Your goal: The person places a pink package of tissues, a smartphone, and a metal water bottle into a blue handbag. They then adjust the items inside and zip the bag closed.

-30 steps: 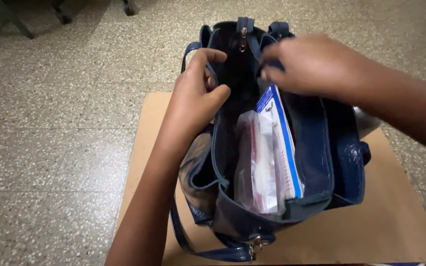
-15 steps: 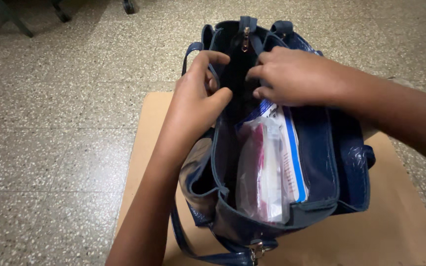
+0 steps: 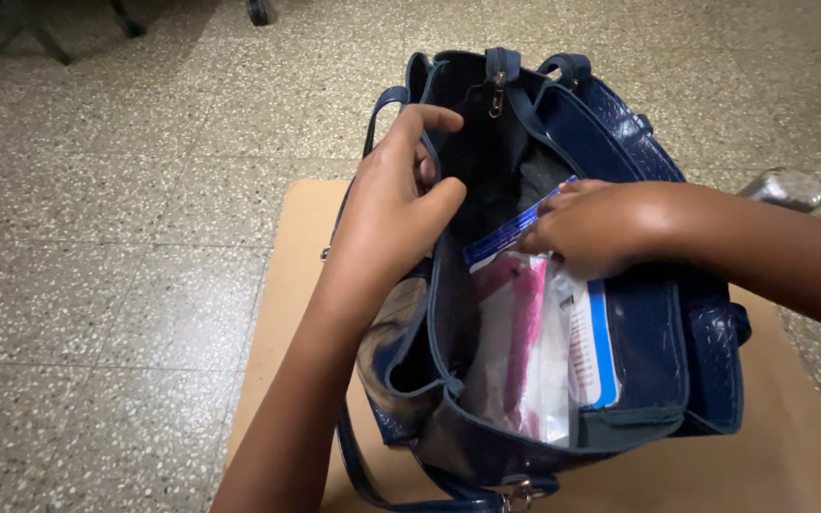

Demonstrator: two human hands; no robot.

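Holding the navy handbag (image 3: 658,342) open: left hand (image 3: 391,204) is clamped on the inner divider at the rim, 10 o'clock side of the opening. Right hand (image 3: 591,228) is closed on the top edge of a clear zip pouch (image 3: 534,351), which sits upright in the middle compartment, half in. Pouch looks light, floppy, slick plastic; I'd grip it at the stiffer blue seal strip. Bag is soft, its walls sag, so best held by the rim. Bag sits on a tan counter (image 3: 287,285) over a speckled floor (image 3: 97,237). Count: one bag, one pouch, two hands.
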